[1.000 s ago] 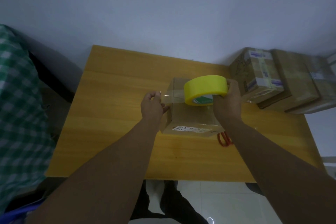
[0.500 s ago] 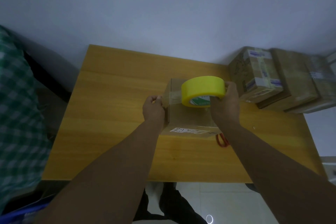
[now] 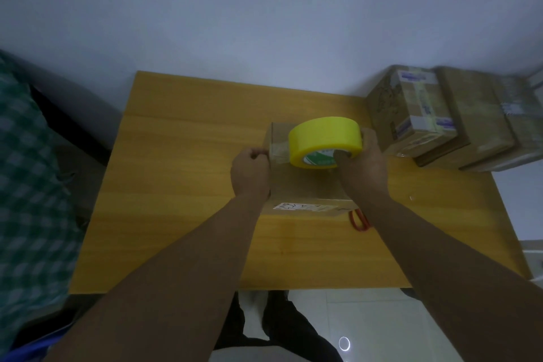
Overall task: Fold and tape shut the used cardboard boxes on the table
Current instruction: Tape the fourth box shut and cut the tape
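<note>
I see the small brown cardboard box in the middle of the yellow wooden table. The right hand grasps the big yellow roll of tape over the box top, with the thumb inside its core. The left hand is curled and pinches the clear tape end at the left edge of the box.

Yellow tape roll, brown cardboard box, honey-yellow table, green-checked cloth, perhaps red-orange scissors.
</note>
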